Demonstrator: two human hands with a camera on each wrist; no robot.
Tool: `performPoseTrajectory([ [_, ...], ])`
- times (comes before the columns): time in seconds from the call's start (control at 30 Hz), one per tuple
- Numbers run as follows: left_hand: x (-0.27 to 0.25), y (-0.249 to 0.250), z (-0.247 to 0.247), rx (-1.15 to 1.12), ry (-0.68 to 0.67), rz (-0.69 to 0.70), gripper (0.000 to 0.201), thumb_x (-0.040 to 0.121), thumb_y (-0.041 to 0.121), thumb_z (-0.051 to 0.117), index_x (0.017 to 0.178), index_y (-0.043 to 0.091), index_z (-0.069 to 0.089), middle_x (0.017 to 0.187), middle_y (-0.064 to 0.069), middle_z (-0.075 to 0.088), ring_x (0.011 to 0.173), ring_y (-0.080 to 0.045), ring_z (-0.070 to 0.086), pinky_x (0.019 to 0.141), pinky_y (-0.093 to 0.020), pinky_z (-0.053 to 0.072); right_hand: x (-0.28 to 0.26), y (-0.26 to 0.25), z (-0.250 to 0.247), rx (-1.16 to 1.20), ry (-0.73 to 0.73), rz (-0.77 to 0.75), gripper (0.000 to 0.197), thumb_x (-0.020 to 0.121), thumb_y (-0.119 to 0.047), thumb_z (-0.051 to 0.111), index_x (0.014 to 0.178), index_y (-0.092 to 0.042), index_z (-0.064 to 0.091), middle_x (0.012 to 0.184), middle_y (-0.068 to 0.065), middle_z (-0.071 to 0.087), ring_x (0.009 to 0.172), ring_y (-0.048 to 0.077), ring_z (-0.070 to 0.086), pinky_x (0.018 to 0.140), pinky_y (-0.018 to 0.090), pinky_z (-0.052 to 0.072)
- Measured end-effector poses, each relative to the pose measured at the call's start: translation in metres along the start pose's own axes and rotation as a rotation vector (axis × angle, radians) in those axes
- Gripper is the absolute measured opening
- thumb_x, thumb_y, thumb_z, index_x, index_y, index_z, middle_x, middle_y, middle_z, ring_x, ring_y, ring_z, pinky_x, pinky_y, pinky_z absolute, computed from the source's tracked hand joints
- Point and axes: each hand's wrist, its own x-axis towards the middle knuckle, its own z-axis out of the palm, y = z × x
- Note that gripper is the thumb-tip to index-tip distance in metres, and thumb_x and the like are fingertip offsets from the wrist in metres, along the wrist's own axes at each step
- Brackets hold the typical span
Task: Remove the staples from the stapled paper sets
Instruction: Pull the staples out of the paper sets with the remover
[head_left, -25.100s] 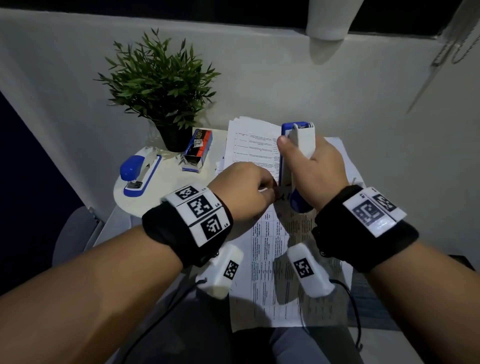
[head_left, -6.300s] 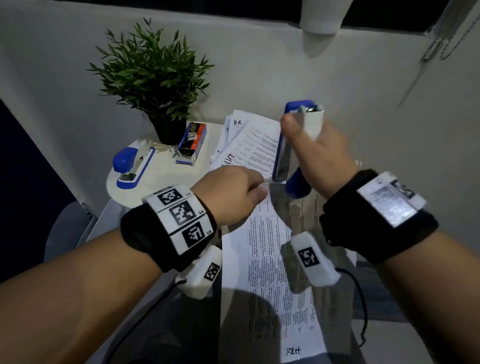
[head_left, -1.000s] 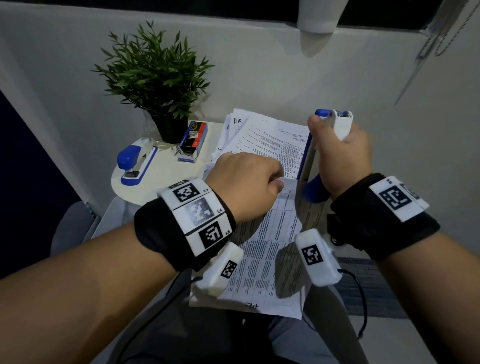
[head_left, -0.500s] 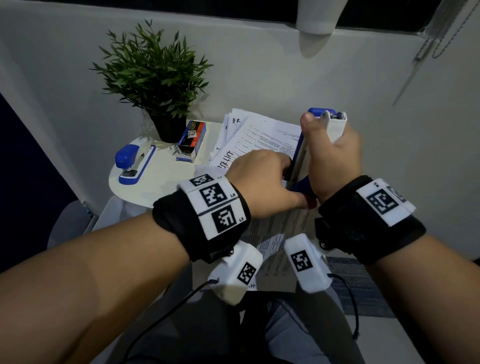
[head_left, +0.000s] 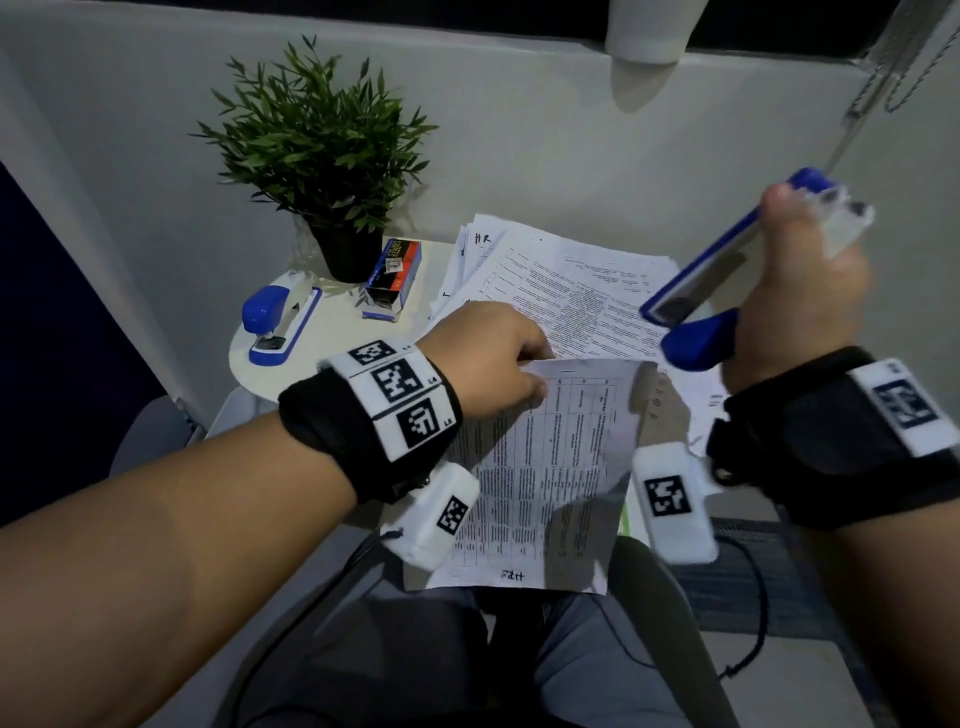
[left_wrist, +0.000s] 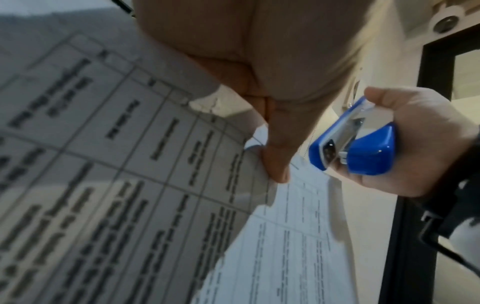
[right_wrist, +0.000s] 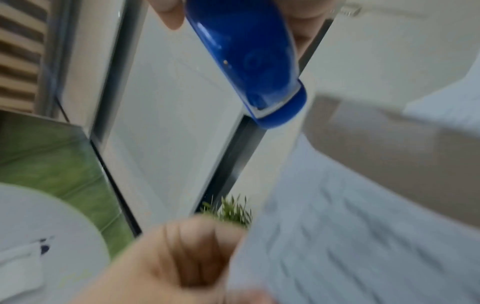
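Observation:
My left hand (head_left: 488, 358) pinches the top left corner of a printed paper set (head_left: 545, 467) that hangs down toward my lap. In the left wrist view the thumb and fingers (left_wrist: 275, 168) clamp that corner of the paper set (left_wrist: 116, 164). My right hand (head_left: 800, 291) grips a blue and white stapler (head_left: 711, 291), lifted up and to the right, apart from the sheet. The right wrist view is blurred and shows the stapler's blue body (right_wrist: 249, 61) above the paper set (right_wrist: 363, 236). No staple can be made out.
A pile of loose printed sheets (head_left: 561, 280) lies on the small round table (head_left: 332, 332). A second blue stapler (head_left: 275, 322), a staple box (head_left: 395, 275) and a potted plant (head_left: 322, 156) stand at its left. A white wall rises close behind.
My right hand has swung the stapler up and to the right, away from the corner where it sat half a second ago. My left hand has pulled the paper set back down.

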Motion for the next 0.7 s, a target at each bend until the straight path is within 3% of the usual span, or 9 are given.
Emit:
performPoseTrajectory([
  [0.1, 0.000, -0.002, 0.005, 0.018, 0.036, -0.003, 0.019, 0.081, 0.032, 0.067, 0.099, 0.027, 0.070, 0.088, 0.007, 0.063, 0.090, -0.014, 0.055, 0.077, -0.027, 0.046, 0.007, -0.008, -0.008, -0.105, -0.077, 0.010, 0.017, 0.067, -0.034, 0.061, 0.070, -0.025, 0.047, 0.048, -0.019, 0.045, 0.047, -0.004, 0.041, 0.051, 0.013, 0.036],
  [0.2, 0.007, -0.003, 0.012, 0.049, 0.096, 0.009, 0.014, 0.084, 0.028, 0.064, 0.097, 0.023, 0.068, 0.088, 0.005, 0.063, 0.091, -0.016, 0.057, 0.071, -0.024, 0.039, -0.005, -0.008, -0.012, -0.397, -0.319, -0.072, 0.021, 0.064, -0.039, 0.061, 0.075, -0.027, 0.049, 0.065, -0.015, 0.050, 0.056, 0.000, 0.048, 0.060, 0.020, 0.040],
  [0.3, 0.016, -0.002, 0.017, 0.067, 0.097, 0.035, 0.012, 0.085, 0.024, 0.063, 0.095, 0.018, 0.066, 0.091, 0.001, 0.063, 0.095, -0.018, 0.056, 0.071, -0.023, 0.037, -0.025, 0.000, -0.017, -0.856, -0.628, -0.190, 0.028, 0.071, -0.043, 0.063, 0.086, -0.023, 0.051, 0.074, -0.003, 0.053, 0.072, 0.020, 0.052, 0.064, 0.028, 0.036],
  [0.4, 0.022, -0.002, 0.022, 0.121, 0.083, 0.098, 0.014, 0.086, 0.024, 0.062, 0.097, 0.017, 0.065, 0.101, -0.002, 0.065, 0.098, -0.020, 0.055, 0.076, -0.026, 0.039, -0.043, 0.021, -0.022, -1.094, -0.826, -0.257, 0.032, 0.078, -0.042, 0.060, 0.098, -0.017, 0.054, 0.091, 0.002, 0.055, 0.085, 0.026, 0.055, 0.065, 0.028, 0.034],
  [0.57, 0.028, -0.005, 0.030, 0.178, 0.082, 0.156, 0.017, 0.089, 0.023, 0.055, 0.102, 0.016, 0.064, 0.107, -0.002, 0.063, 0.103, -0.022, 0.054, 0.082, -0.032, 0.041, -0.058, 0.047, -0.028, -1.146, -0.939, -0.252, 0.066, 0.065, -0.057, 0.036, 0.115, -0.018, 0.054, 0.132, -0.008, 0.043, 0.105, 0.021, 0.057, 0.084, 0.031, 0.046],
  [0.7, 0.027, -0.009, 0.034, 0.172, 0.134, 0.198, 0.015, 0.089, 0.024, 0.055, 0.099, 0.017, 0.064, 0.103, 0.000, 0.063, 0.099, -0.021, 0.054, 0.079, -0.031, 0.040, -0.058, 0.051, -0.025, -1.185, -0.913, -0.235, 0.054, 0.074, -0.050, 0.051, 0.116, -0.016, 0.053, 0.141, -0.008, 0.030, 0.101, 0.025, 0.058, 0.077, 0.031, 0.045],
])
